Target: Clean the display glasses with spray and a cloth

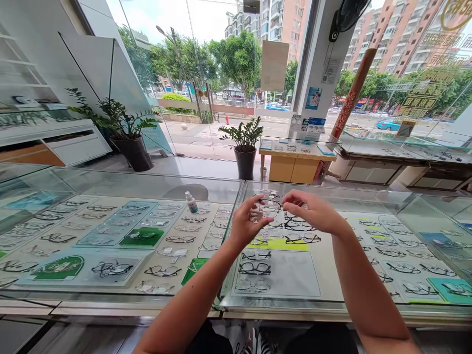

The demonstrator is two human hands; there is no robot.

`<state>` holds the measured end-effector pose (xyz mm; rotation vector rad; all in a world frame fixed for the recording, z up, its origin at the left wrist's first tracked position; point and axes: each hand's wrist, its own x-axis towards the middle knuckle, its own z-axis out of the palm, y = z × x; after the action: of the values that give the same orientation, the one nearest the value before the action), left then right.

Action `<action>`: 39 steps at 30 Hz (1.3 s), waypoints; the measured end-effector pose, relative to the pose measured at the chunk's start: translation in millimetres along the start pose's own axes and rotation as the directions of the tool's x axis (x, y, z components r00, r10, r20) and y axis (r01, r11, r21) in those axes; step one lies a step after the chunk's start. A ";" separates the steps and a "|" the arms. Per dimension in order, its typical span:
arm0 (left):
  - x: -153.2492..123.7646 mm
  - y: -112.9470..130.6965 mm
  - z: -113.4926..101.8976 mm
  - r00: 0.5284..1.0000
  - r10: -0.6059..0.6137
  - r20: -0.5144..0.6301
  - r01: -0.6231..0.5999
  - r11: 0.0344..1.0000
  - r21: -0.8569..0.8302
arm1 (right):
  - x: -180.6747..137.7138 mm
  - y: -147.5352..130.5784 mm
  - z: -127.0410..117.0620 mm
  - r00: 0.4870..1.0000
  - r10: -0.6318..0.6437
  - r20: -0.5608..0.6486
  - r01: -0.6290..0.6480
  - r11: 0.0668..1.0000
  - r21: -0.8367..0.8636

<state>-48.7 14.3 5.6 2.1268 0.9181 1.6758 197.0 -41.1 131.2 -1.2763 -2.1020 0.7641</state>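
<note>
A thin-rimmed pair of eyeglasses [270, 207] is raised over the glass counter, lenses facing away from me. My left hand [246, 222] has it by the left side, index finger at the top and thumb stretched out below. My right hand [314, 211] has its curled fingertips at the right end of the frame; the exact contact is too small to see. Beneath my hands, inside the case, lie rows of glasses, among them a dark-rimmed pair [255, 268] and another dark pair [302, 238] below my right hand.
A small white spray bottle [191, 202] stands on the counter left of my hands. The glass display counter [280, 304] spans the view, with more glasses on both sides. Beyond it are a potted plant [245, 160], a larger plant [132, 152] and a wooden display table [295, 168] by the window.
</note>
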 end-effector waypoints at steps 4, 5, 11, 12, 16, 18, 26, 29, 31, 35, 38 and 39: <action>8.6 0.0 -4.3 0.988 -0.098 -0.123 0.096 0.995 -0.020 | -3.7 8.0 3.1 0.992 -0.018 -0.124 0.023 0.999 0.039; 14.6 2.3 -5.9 0.985 -0.092 -0.145 0.089 0.996 -0.028 | -3.9 8.8 4.0 0.987 -0.029 -0.158 0.035 0.999 0.036; 83.5 37.6 -16.4 0.970 0.157 -0.184 -0.160 0.987 0.002 | 3.4 -5.5 -5.5 0.834 -0.215 -0.508 0.250 0.968 0.001; 95.6 44.5 -16.7 0.962 0.193 -0.194 -0.196 0.981 0.004 | 5.5 -9.1 -9.3 0.789 -0.240 -0.566 0.287 0.958 -0.006; 125.9 63.9 -12.8 0.931 0.245 -0.269 -0.255 0.967 -0.001 | 13.7 -20.2 -22.3 0.652 -0.274 -0.707 0.374 0.927 -0.016; 130.0 67.3 -11.3 0.923 0.250 -0.294 -0.265 0.964 -0.011 | 16.9 -22.8 -25.0 0.635 -0.275 -0.722 0.387 0.922 -0.011; 121.6 57.7 -18.5 0.942 0.207 -0.263 -0.216 0.976 -0.006 | 24.6 -15.3 -15.3 0.616 -0.211 -0.759 0.314 0.949 -0.008; 120.1 55.8 -19.8 0.943 0.199 -0.267 -0.203 0.979 0.015 | 26.7 -14.5 -11.8 0.630 -0.179 -0.755 0.288 0.958 0.014; 120.7 55.6 -19.0 0.941 0.199 -0.272 -0.200 0.979 0.025 | 27.6 -15.8 -10.9 0.617 -0.187 -0.764 0.293 0.956 0.004; 121.8 57.1 -15.9 0.934 0.195 -0.300 -0.194 0.980 0.032 | 27.0 -18.6 -11.3 0.586 -0.209 -0.783 0.297 0.954 -0.033; 120.2 59.8 -14.2 0.907 0.223 -0.356 -0.213 0.975 0.067 | 26.3 -17.1 -12.1 0.603 -0.196 -0.773 0.307 0.952 -0.001; 119.4 60.7 -14.0 0.895 0.234 -0.380 -0.214 0.972 0.095 | 26.6 -16.0 -12.3 0.626 -0.174 -0.760 0.305 0.952 0.034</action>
<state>-28.6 41.4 136.0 2.0310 0.8457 2.2747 185.9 -20.9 155.3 -0.9491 -1.4311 0.1947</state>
